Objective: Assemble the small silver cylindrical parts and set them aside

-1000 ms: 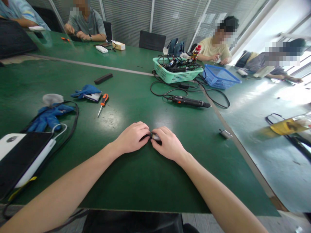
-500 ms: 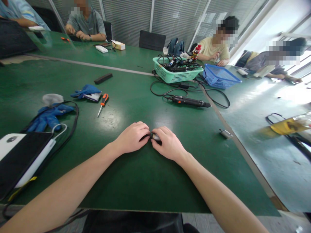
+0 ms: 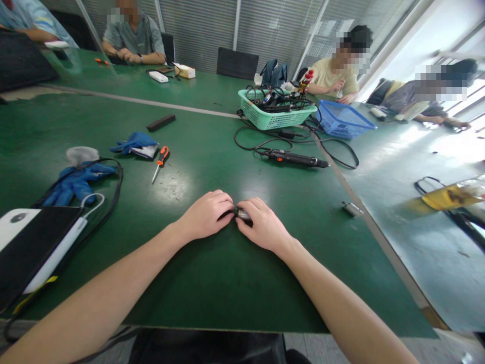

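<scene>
Both hands rest low over the green table (image 3: pixel 242 283), meeting in front of me. My right hand (image 3: pixel 263 222) is closed round a small silver metal cylinder (image 3: pixel 243 215) that looks like a small electric motor. At that cylinder's left end, the fingertips of my left hand (image 3: pixel 210 215) pinch a small dark part, mostly hidden by the fingers. Whether this part is joined to the cylinder I cannot tell. A similar silver cylinder (image 3: pixel 353 209) with a thin end lies apart to the right, near the table seam.
A black electric screwdriver (image 3: pixel 297 158) lies ahead with its cable. Behind it stand a green basket (image 3: pixel 271 120) of tools and a blue basket (image 3: pixel 343 124). Leftward are an orange-handled screwdriver (image 3: pixel 161 161), blue gloves (image 3: pixel 78 182) and a black-and-white device (image 3: pixel 30 253). Several people sit around.
My hands and the silver cylinder stay practically in place. Across the table at the left, a person's hands have come closer together.
</scene>
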